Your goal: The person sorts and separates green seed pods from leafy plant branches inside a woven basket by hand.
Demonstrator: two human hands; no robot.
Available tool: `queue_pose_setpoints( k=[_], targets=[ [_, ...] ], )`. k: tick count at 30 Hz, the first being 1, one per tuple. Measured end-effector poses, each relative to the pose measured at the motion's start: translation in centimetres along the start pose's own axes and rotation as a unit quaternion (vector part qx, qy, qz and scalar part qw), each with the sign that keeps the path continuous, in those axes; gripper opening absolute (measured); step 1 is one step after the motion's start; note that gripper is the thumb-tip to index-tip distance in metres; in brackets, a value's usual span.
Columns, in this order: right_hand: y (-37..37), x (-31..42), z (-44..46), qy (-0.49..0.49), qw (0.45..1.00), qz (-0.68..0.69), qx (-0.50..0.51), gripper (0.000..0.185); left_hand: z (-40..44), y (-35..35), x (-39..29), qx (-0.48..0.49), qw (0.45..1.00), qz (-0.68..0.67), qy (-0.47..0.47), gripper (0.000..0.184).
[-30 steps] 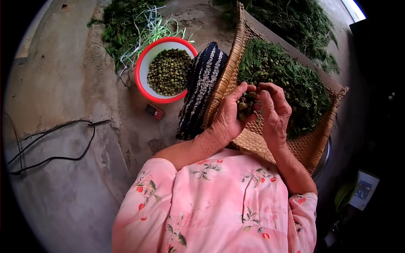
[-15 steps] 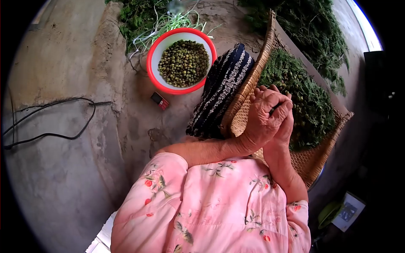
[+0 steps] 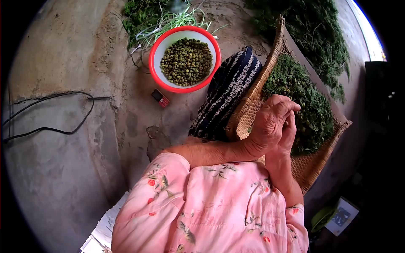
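Woven wicker forms the broad winnowing basket (image 3: 310, 168) on the person's right side, its raised rim slanting across the view and its hollow filled with fine-leaved green sprigs (image 3: 297, 82). Both hands are held close together at the near edge of that greenery, so the sprigs lie just beyond them and spread out to their right. The left hand (image 3: 270, 122) crosses in front, its back to the camera and its fingers bent narrowly toward the sprigs; the right hand (image 3: 287, 135) stands upright behind it, partly hidden, with its fingers curled near the left fingertips. Whether anything sits between the two hands cannot be told, nor whether they touch the foliage. Well apart from them, forward and to the left, a red-rimmed plastic basin (image 3: 154, 71) stands on the concrete floor (image 3: 59, 177), holding a heap of small round green-brown fruits (image 3: 185, 62). Dark cloth with pale patterned bands (image 3: 230, 82) fills the space between basin and basket. A red keypad phone (image 3: 160, 98) lies on the floor just below the basin, and pale green plastic strips (image 3: 179, 21) are tangled above it. Beyond the basket rises a darker pile of cut foliage (image 3: 312, 38). Black cable (image 3: 55, 130) loops across the floor at far left.
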State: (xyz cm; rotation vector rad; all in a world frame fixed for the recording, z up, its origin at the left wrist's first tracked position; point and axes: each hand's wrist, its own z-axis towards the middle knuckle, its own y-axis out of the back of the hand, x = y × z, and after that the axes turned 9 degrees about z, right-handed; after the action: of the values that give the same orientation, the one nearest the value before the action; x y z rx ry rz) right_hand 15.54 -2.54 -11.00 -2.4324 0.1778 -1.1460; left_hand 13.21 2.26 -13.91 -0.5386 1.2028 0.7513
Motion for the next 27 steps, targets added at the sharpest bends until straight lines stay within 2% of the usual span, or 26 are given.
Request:
queue_pose_setpoints(
  k=[2,4,5,7,8,9,11,12,13,15,16,21,23,25,27],
  targets=[
    [0.0,-0.3,0.7,0.002,1.0,-0.014,-0.017,0.021,0.2,0.1,-0.1,-0.005,0.998,-0.054,0.029,0.018],
    [1.3,-1.5,2.6,-0.112,0.982,0.15,-0.01,0.038,0.4,0.5,-0.3,-0.011,0.973,-0.142,0.181,0.016],
    [1.7,-1.8,2.9,-0.112,0.982,0.151,-0.008,0.038,0.6,0.7,0.0,-0.011,0.973,-0.141,0.18,0.016],
    [2.8,-2.1,3.1,-0.18,0.935,0.294,0.085,0.033,1.0,1.0,0.6,-0.012,0.873,-0.363,0.325,0.014],
    [3.8,-2.5,3.9,-0.19,0.924,0.304,0.134,0.033,1.3,1.4,0.5,-0.011,0.85,-0.39,0.353,0.013],
    [4.3,-2.6,4.2,-0.19,0.924,0.305,0.135,0.033,1.6,1.8,0.6,-0.01,0.851,-0.39,0.352,0.013],
    [3.1,-1.8,3.6,-0.158,0.964,0.209,0.05,0.029,2.3,2.2,0.9,-0.029,0.772,-0.481,0.415,0.013],
    [1.7,-1.5,3.1,-0.164,0.962,0.218,0.009,0.029,2.5,2.3,1.3,-0.033,0.757,-0.504,0.415,0.014],
    [1.3,-1.4,3.0,-0.163,0.962,0.218,0.009,0.029,3.0,2.6,1.2,-0.032,0.757,-0.505,0.414,0.014],
    [0.9,-1.4,2.9,-0.191,0.956,0.221,-0.019,0.035,4.4,4.2,0.6,0.001,0.707,-0.57,0.418,0.017],
    [2.4,-1.6,3.4,-0.215,0.936,0.264,0.088,0.037,5.3,5.1,0.4,0.001,0.683,-0.587,0.435,0.017],
    [3.3,-1.2,4.1,-0.22,0.93,0.277,0.101,0.036,9.7,12.8,4.2,-0.125,0.705,-0.62,0.321,0.01],
    [4.3,-1.0,4.7,-0.212,0.932,0.276,0.1,0.035,11.1,17.6,6.5,-0.136,0.676,-0.66,0.298,0.006],
    [5.3,-1.3,5.3,-0.206,0.934,0.276,0.098,0.035,12.5,21.5,9.7,-0.238,0.651,-0.638,0.335,0.006],
    [6.1,-1.7,5.9,-0.202,0.943,0.265,0.024,0.035,12.9,23.8,12.1,-0.32,0.686,-0.556,0.342,0.008]
  ],
)
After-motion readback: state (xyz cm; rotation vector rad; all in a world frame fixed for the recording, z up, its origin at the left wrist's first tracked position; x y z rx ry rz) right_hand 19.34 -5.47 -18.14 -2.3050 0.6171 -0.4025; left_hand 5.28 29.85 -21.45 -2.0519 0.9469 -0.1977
